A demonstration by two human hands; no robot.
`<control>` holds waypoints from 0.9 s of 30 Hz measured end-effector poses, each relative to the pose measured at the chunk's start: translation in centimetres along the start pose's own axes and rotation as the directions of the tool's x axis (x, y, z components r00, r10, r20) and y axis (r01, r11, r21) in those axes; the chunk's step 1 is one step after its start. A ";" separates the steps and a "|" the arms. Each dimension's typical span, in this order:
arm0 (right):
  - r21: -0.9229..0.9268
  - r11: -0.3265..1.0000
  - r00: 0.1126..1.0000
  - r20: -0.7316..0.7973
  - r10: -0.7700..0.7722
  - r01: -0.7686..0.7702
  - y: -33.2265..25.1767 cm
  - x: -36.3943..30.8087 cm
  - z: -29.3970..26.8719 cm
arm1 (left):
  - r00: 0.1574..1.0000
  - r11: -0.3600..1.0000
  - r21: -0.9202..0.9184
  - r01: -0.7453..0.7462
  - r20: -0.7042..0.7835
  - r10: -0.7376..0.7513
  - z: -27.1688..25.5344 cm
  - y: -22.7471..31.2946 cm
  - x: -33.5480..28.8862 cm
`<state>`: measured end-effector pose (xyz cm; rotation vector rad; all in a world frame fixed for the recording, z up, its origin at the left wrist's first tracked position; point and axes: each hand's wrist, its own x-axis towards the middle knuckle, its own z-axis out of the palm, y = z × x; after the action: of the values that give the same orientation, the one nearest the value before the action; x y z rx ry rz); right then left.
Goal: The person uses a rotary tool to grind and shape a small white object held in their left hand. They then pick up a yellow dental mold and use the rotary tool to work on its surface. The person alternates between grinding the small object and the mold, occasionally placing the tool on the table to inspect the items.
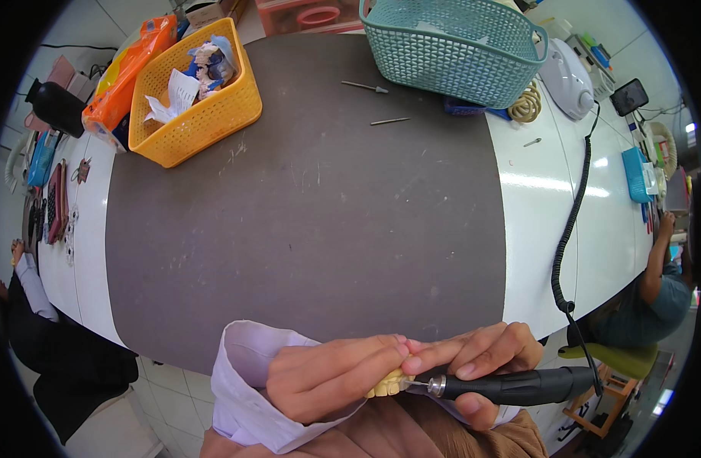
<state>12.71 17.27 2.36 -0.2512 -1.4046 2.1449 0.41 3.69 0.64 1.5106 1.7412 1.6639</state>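
Two hands work at the near edge of the table, just in front of the person's body. The left hand (331, 378), coming out of a white cuffed sleeve (240, 397), pinches one small yellowish dental cast (389, 383) between its curled fingers; the cast looks lumpy, with tooth-shaped bumps along its lower edge, and most of it is hidden by the fingers. The right hand (476, 359) is wrapped tight around one black rotary handpiece (511, 385), a smooth cylinder with a silver collar at the front, whose tip touches the cast. One black coiled cord (568, 229) runs from the handpiece's back end across the glossy white tabletop (549, 229) to a white control unit (566, 76).

A matte dark grey mat (312, 206), scuffed with pale marks, covers the middle of the table. Two plastic lattice baskets stand at its far side: one orange basket (201, 114) holding crumpled papers and small bags, one teal basket (453, 49). Two thin metal burs (377, 103) lie on the mat between them, and a third small one (532, 142) lies on the white surface.
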 end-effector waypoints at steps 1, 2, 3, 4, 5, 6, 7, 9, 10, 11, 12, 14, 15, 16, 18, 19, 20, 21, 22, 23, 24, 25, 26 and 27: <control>0.001 1.000 1.000 -0.005 0.000 0.000 0.0 0.0 -0.1 | 1.000 1.000 -0.002 0.002 0.001 -0.002 0.0 -0.1 0.1; 0.005 1.000 1.000 -0.004 0.000 0.000 0.0 -0.1 0.0 | 0.999 0.999 0.041 -0.008 -0.046 0.010 0.3 0.0 0.2; 0.006 1.000 1.000 0.002 0.000 0.000 0.0 -0.1 0.0 | 0.995 0.996 0.083 -0.016 -0.092 0.024 0.7 0.0 0.4; 0.012 1.000 0.999 0.028 -0.019 0.019 0.1 0.0 0.0 | 0.993 0.995 0.102 -0.020 -0.112 0.031 0.8 0.0 0.4; 0.019 0.999 0.998 0.052 -0.038 0.037 0.2 0.0 -0.1 | 0.991 0.993 0.119 -0.024 -0.131 0.039 0.9 0.0 0.5; 0.033 0.997 0.992 0.096 -0.076 0.074 0.6 0.2 -0.5 | 0.991 0.993 0.113 -0.025 -0.124 0.039 0.8 0.1 0.4; 0.049 0.993 0.984 0.139 -0.115 0.109 0.8 0.3 -0.7 | 0.992 0.993 0.114 -0.028 -0.122 0.042 0.7 0.1 0.4; 0.072 0.991 0.988 0.097 -0.117 0.111 0.9 0.2 -0.4 | 0.991 0.992 0.117 -0.038 -0.120 0.052 0.8 0.0 0.5; 0.084 0.990 0.990 0.077 -0.118 0.112 1.0 0.2 -0.3 | 0.991 0.992 0.117 -0.040 -0.121 0.054 0.9 -0.1 0.5; 0.085 0.990 0.989 0.086 -0.121 0.114 1.0 0.2 -0.4 | 0.991 0.992 0.120 -0.042 -0.124 0.057 0.9 -0.1 0.5; 0.086 0.990 0.988 0.095 -0.124 0.116 1.1 0.2 -0.5 | 0.990 0.992 0.117 -0.040 -0.126 0.055 0.9 -0.1 0.5; 0.045 0.991 0.981 0.144 -0.129 0.123 1.0 0.4 -0.8 | 0.990 0.993 0.107 -0.040 -0.129 0.054 0.9 -0.1 0.5; 0.003 0.991 0.974 0.185 -0.129 0.131 0.8 0.6 -1.0 | 0.990 0.994 0.099 -0.042 -0.129 0.055 0.8 -0.1 0.4; -0.038 0.989 0.966 0.225 -0.128 0.140 0.6 0.7 -1.0 | 0.993 0.996 0.079 -0.030 -0.110 0.039 0.6 0.0 0.4; -0.009 0.998 0.994 0.093 -0.054 0.055 0.1 0.4 0.0 | 0.999 1.000 0.024 0.009 -0.047 -0.007 0.1 0.3 0.1; -0.001 0.999 0.996 0.073 -0.043 0.043 0.1 0.3 0.0 | 0.999 1.000 0.009 0.022 -0.029 -0.022 0.0 0.3 0.1; 0.007 0.999 0.998 0.053 -0.032 0.032 0.1 0.3 0.1 | 0.999 0.999 -0.006 0.034 -0.010 -0.034 -0.1 0.4 0.0; 0.005 0.999 0.996 0.079 -0.050 0.050 0.2 0.2 -0.1 | 0.999 0.999 -0.003 0.032 -0.016 -0.032 0.0 0.4 0.0; -0.006 0.998 0.992 0.108 -0.066 0.067 0.2 0.3 -0.3 | 0.999 1.000 0.000 0.029 -0.021 -0.029 0.1 0.4 0.0; -0.013 0.996 0.987 0.139 -0.081 0.083 0.3 0.4 -0.4 | 0.999 0.999 -0.008 0.032 -0.031 -0.032 0.1 0.3 -0.1; -0.029 0.995 0.980 0.174 -0.093 0.099 0.3 0.8 -0.5 | 0.999 0.999 -0.015 0.035 -0.041 -0.035 0.1 0.3 -0.2; -0.043 0.992 0.973 0.209 -0.104 0.115 0.3 1.0 -0.6 | 0.998 0.999 -0.023 0.038 -0.051 -0.039 0.2 0.3 -0.2; -0.023 0.995 0.983 0.161 -0.092 0.097 0.3 0.8 -0.4 | 0.998 0.999 -0.017 0.037 -0.050 -0.038 0.2 0.3 -0.1; -0.002 0.997 0.991 0.113 -0.078 0.079 0.4 0.6 -0.1 | 0.998 0.999 -0.012 0.037 -0.048 -0.038 0.2 0.3 -0.1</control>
<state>12.19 17.58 2.06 -0.0765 -1.4599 2.1188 0.77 3.66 0.82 1.4353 1.7709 1.7024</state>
